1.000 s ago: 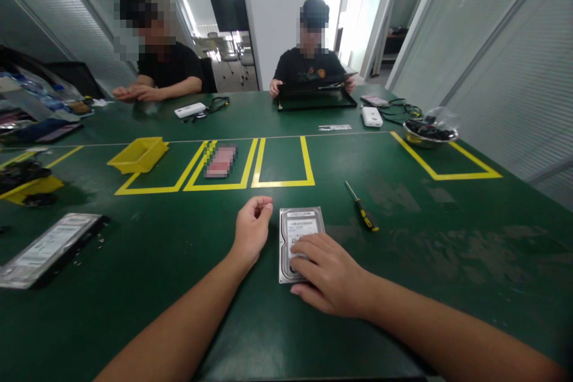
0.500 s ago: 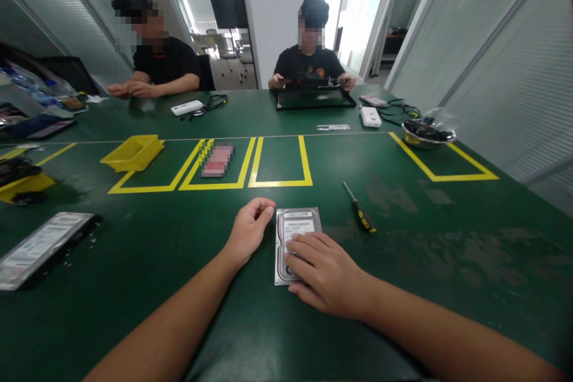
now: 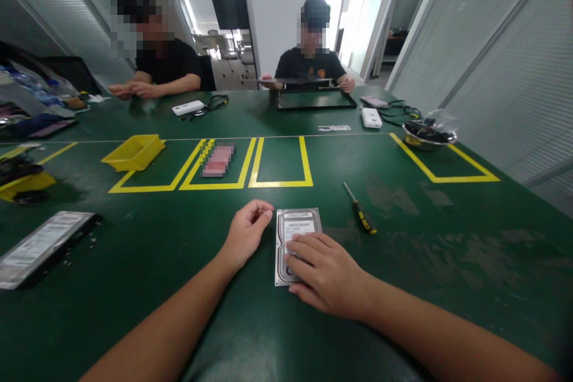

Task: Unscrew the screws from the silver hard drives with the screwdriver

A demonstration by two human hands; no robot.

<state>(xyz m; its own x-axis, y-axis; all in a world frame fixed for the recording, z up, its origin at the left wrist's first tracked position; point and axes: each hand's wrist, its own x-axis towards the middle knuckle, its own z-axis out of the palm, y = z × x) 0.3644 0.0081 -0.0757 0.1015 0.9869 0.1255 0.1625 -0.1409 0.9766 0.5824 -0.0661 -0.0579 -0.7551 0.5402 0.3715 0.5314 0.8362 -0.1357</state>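
Right hand (image 3: 329, 274) lies spread flat on the hard drive (image 3: 298, 233) — press evenly, keep it square — left hand (image 3: 246, 233), loosely curled and empty, braces at nine o'clock.

On the green tabletop (image 3: 447, 262), the hard drive (image 3: 299, 225) lies flat between the 2 hands. At its 9 o'clock the left hand (image 3: 245, 233) sits just beside its edge, closing that side. The right hand (image 3: 324, 271) covers its near half, blocking approach from 6 o'clock. At 2 o'clock a screwdriver (image 3: 359, 208) lies near, apart from the drive. Toward 12 o'clock a bare strip runs up to the yellow tape outline (image 3: 281, 182). At 9 o'clock, well apart, lies a second drive (image 3: 42, 246); the stretch between is bare.
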